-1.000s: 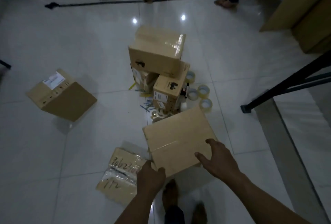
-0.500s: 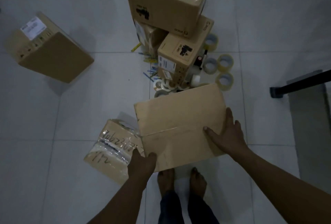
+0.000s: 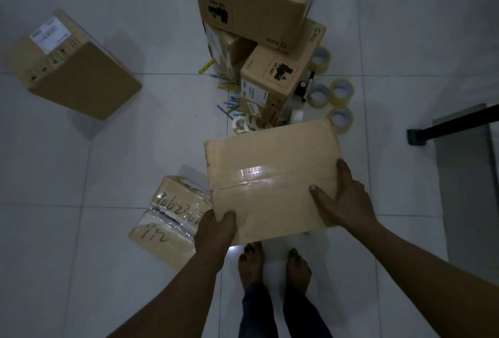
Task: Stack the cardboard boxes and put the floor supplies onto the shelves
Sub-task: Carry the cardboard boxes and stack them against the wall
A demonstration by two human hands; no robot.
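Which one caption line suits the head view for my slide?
Left hand and right hand hold a taped cardboard box near stacked boxes and tape rolls.

Fwd blocked: box stack [image 3: 256, 8], tape rolls [image 3: 341, 92]; floor [image 3: 167, 135] free on L side.

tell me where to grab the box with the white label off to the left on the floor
Grip the labelled box by two opposite side faces, reaching down from above: it sits alone with open floor all round and looks too broad for one hand. The left hand and right hand hold the taped box now.
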